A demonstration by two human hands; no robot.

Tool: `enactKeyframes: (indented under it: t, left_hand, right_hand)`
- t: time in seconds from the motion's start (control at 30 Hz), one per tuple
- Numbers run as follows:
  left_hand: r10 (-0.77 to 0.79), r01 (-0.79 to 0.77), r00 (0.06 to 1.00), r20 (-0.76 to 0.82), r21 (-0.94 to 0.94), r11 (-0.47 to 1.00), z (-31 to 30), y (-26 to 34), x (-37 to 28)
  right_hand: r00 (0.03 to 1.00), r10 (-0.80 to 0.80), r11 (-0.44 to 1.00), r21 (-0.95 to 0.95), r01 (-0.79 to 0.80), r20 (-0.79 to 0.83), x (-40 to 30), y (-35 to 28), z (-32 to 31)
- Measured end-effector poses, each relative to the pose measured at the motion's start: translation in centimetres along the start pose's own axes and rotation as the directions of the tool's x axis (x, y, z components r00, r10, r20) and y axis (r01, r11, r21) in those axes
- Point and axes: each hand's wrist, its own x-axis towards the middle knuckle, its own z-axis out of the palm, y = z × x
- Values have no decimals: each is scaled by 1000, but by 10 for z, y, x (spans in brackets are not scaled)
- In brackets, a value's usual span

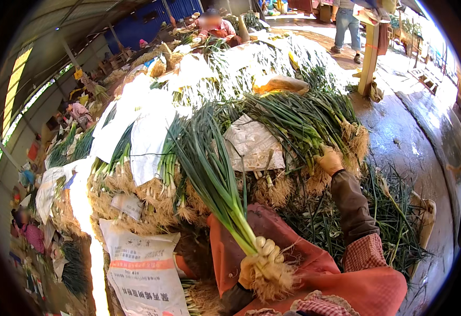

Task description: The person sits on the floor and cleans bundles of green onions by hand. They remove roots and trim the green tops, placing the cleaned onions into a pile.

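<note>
My left hand point(246, 271), in a tan glove, is closed around the lower stems of a bunch of green onions point(230, 201). Their white bulbs and stringy roots point towards me over a red apron point(313, 256), and the long green leaves stretch away onto the pile. My right hand point(329, 160), also gloved, reaches out to the right onto the stems of another heap of green onions point(297, 118) with roots at its near edge. The fingertips are partly hidden among the stems, so its hold is unclear. Between the two bunches lies a dirty white woven sack point(254, 146).
More rooted onion bunches point(147, 185) and white sacks point(151, 138) cover the pile at left. A printed woven sack point(143, 268) hangs at lower left. Loose leaves point(396, 221) lie at right beside the wet floor point(420, 138). A wooden post point(368, 59) stands beyond; several people work around.
</note>
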Motion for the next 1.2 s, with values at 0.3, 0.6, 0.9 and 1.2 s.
enactKeyframes:
  t: [0.3,0.6,0.9,1.2]
  left_hand:
    - [5,33,910,-415,84,996,-32,-3,-21]
    - [1,43,886,-463,85,995,-24,-2,-20]
    - [-4,75,866,-500,121,990,-17,-1,-19]
    - [-2,51,880,-474,92,994,-25,-3,-19]
  right_hand:
    - [989,33,988,-147,-54,-141,12,-17,-18]
    - [956,223,902,-413,-127,193,64,-31,1]
    - [995,-71,997,5,71,-75,41,-49,-45]
    - [963,265,953,166,-253,-56,-83,-23,2]
